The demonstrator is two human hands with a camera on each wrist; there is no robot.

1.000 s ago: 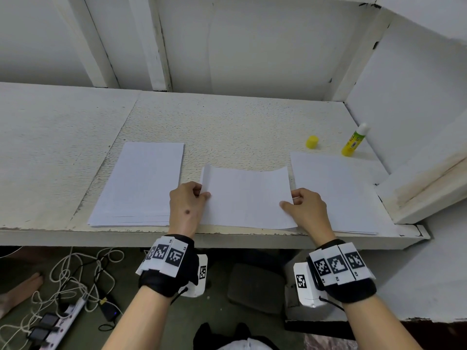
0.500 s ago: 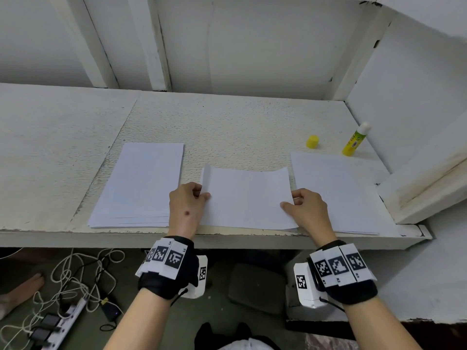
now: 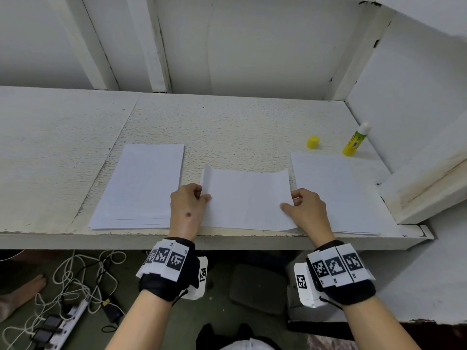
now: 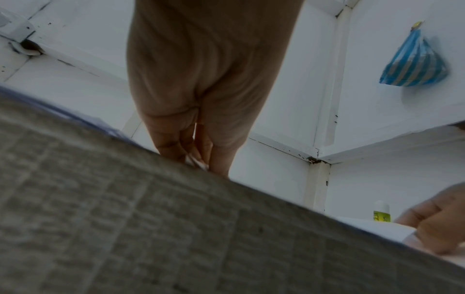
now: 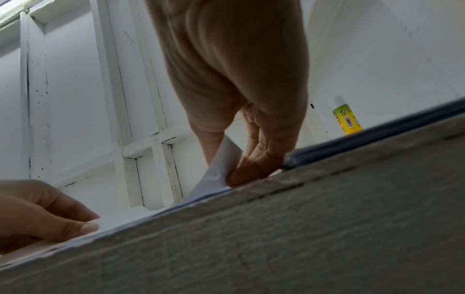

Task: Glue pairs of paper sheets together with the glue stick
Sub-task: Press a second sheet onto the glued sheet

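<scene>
- The middle sheet (image 3: 246, 198) lies at the worktop's (image 3: 227, 127) front edge, between two paper stacks. Both its side edges are raised and its far corners curl up, so it looks held for lining up on whatever lies beneath; whether a second sheet is under it cannot be told.
- The left hand (image 3: 187, 208) pinches the sheet's left edge, thumb on top and fingers curled under. This likely fixes that side.
- The right hand (image 3: 307, 210) pinches the right edge the same way. The right wrist view shows the paper bent up between thumb and fingers (image 5: 254, 169).
- The left stack (image 3: 141, 185) sits toward the front left, probably the supply or the finished pile; which one cannot be told.
- The right stack (image 3: 333, 193) lies near the front right corner, just beside the held sheet.
- The glue stick (image 3: 355, 144) stands uncapped behind the right stack, by the right wall. Its cap (image 3: 313, 141) rests apart to its left, likely left off for repeated use.
</scene>
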